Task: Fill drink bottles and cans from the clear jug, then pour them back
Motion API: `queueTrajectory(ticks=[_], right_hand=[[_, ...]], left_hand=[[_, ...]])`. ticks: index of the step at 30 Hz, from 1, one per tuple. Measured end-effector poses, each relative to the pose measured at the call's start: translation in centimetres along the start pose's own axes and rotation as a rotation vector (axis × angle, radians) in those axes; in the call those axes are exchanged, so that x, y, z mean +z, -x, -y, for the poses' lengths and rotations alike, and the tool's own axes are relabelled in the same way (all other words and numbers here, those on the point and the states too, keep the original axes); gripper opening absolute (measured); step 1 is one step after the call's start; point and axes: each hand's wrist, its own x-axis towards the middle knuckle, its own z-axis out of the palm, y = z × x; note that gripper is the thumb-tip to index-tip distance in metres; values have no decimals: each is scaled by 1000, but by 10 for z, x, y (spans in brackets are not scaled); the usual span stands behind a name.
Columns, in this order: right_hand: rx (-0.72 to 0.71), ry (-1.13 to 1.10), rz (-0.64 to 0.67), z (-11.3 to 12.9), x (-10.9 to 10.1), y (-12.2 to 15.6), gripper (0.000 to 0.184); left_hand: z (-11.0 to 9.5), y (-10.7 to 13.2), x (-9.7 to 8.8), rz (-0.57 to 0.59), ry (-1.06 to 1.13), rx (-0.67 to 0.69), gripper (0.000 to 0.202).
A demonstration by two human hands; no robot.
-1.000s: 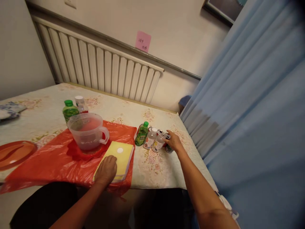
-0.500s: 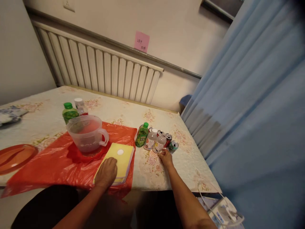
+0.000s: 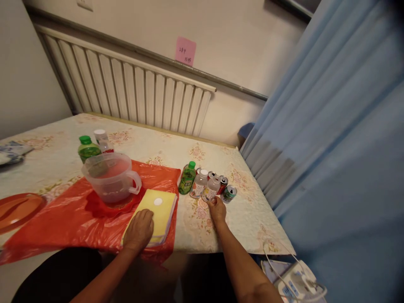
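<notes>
My left hand (image 3: pixel 139 229) rests on a yellow-covered notebook (image 3: pixel 158 216), which lies on a stack with its page edges showing. Its fingers stretch over the cover, slightly bent. My right hand (image 3: pixel 217 210) has its fingers closed at the lower side of a clear bottle (image 3: pixel 211 188); the fingertips are partly hidden. Beside that bottle stand another clear bottle with a white cap (image 3: pixel 198 184) and a green drink bottle (image 3: pixel 187 179). Several opened cans crowd behind and to the right, including a dark red can (image 3: pixel 222 183) and a green can (image 3: pixel 229 194).
A translucent pitcher (image 3: pixel 109 179) stands in a red dish (image 3: pixel 94 204) on red plastic sheeting (image 3: pixel 72 219). Behind it are a green-capped bottle (image 3: pixel 87 148) and a white-capped bottle (image 3: pixel 102 141). An orange lid (image 3: pixel 22 210) lies left. A blue curtain (image 3: pixel 322 126) hangs right, above a power strip (image 3: pixel 299 282).
My right hand has shifted slightly left along the base of the clear bottle. My left hand stays on the notebook. The view has moved a little.
</notes>
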Motion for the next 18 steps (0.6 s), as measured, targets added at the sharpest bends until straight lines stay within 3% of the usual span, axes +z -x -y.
queueTrajectory(ticks=[18], right_hand=[[-29,-120,-168,-16,22,-8,25]], left_hand=[[3,-1,5,-14,22,2,17]])
